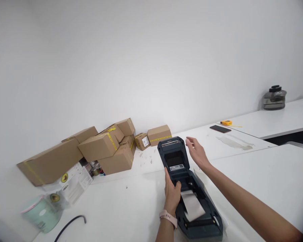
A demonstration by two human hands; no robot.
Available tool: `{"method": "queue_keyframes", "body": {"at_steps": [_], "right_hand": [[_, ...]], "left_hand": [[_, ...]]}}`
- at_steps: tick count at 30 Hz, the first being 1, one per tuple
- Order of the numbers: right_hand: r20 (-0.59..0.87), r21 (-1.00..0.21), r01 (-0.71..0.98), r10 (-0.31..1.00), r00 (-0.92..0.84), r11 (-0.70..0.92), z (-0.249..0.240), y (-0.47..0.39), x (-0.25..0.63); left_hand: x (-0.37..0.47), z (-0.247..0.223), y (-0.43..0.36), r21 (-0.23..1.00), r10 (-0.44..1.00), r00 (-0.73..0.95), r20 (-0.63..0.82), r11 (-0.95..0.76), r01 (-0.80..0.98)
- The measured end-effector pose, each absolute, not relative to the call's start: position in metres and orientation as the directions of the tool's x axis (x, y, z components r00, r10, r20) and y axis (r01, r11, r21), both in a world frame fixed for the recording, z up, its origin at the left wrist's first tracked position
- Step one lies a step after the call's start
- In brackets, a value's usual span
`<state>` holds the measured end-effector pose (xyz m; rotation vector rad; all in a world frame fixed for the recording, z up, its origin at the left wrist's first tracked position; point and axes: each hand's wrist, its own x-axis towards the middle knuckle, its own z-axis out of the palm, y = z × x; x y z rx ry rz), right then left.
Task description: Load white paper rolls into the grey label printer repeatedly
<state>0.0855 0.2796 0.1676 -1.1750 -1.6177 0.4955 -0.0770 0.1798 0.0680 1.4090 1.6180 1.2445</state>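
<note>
A dark blue device (pixel 204 188) that looks like a label printer lies on the white table, its lid (pixel 173 153) raised. White paper (pixel 193 205) rests inside the body. My left hand (pixel 172 190), with a pink watch band (pixel 168 217) at the wrist, is at the left side of the device near the hinge, fingers along the edge and thumb over the inside. Just right of the raised lid is my right hand (pixel 197 151), its fingers extended and slightly bent, with nothing visible in it.
Several cardboard boxes (pixel 118 159) are stacked at the back left. Near them stand a mint container (pixel 41 213) and a black cable (pixel 70 222). A phone (pixel 220 129), yellow tape measure (pixel 226 123) and dark jug (pixel 274 98) sit at the back right.
</note>
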Motion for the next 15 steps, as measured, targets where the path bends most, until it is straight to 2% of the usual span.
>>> {"method": "queue_keyframes", "body": {"at_steps": [2, 4, 6, 8, 11, 15], "right_hand": [[0.525, -0.707, 0.515, 0.848, -0.077, 0.485, 0.150, 0.258, 0.093], [0.523, -0.589, 0.550, 0.798, -0.299, 0.592, 0.134, 0.241, 0.095], [0.446, -0.453, 0.542, 0.706, -0.550, 0.708, 0.121, 0.231, 0.090], [0.312, -0.329, 0.529, 0.619, -0.721, 0.782, 0.112, 0.229, 0.080], [0.075, -0.191, 0.544, 0.565, -0.822, 0.817, 0.102, 0.234, 0.063], [-0.167, -0.079, 0.557, 0.540, -0.825, 0.827, 0.100, 0.240, 0.053]], "left_hand": [[-0.077, 0.066, 0.182, 0.915, 0.969, -0.215, 0.125, -0.029, 0.402], [-0.077, 0.063, 0.185, 0.912, 0.967, -0.223, 0.125, -0.023, 0.410], [-0.077, 0.061, 0.187, 0.910, 0.966, -0.225, 0.127, -0.023, 0.414], [-0.078, 0.060, 0.188, 0.907, 0.965, -0.225, 0.135, -0.029, 0.421], [-0.079, 0.059, 0.189, 0.902, 0.963, -0.224, 0.148, -0.039, 0.430], [-0.080, 0.059, 0.188, 0.897, 0.960, -0.237, 0.146, -0.028, 0.440]]}}
